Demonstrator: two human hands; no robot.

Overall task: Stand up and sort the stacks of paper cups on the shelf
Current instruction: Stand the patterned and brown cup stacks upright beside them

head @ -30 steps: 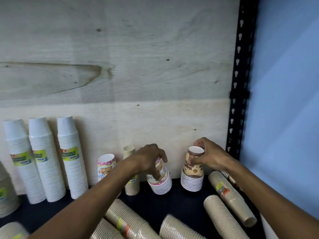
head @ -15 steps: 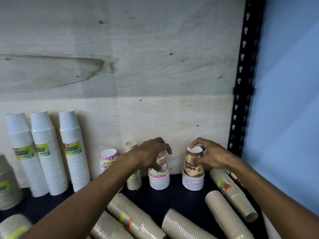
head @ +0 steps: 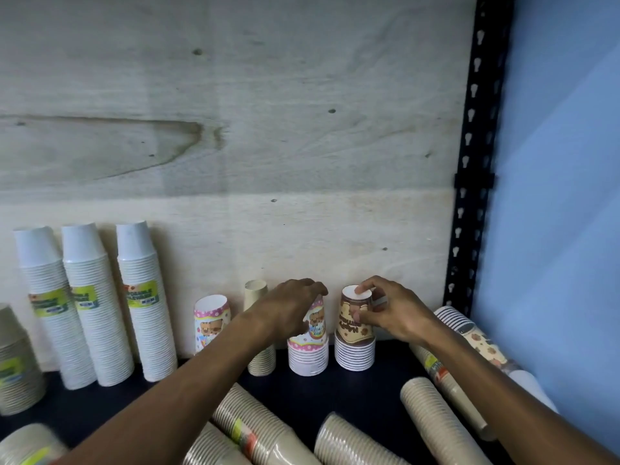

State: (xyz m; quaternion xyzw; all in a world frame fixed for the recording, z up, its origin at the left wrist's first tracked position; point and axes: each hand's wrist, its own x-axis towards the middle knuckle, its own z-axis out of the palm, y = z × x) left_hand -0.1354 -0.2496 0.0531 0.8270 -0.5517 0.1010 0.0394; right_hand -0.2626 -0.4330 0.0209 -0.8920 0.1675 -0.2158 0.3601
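Brown-printed cup stack (head: 355,333) pinched by right hand (head: 392,312); pink stack (head: 308,347) under curled left hand (head: 288,307).

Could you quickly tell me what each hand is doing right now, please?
Left hand: fingers curled over the top of the pink cup stack, holding it.
Right hand: fingers pinch the top cup of the brown cup stack.

Brown-print cup stack (head: 355,333) and pink-print cup stack (head: 308,350) upright, inverted, side by side on dark shelf (head: 369,387).
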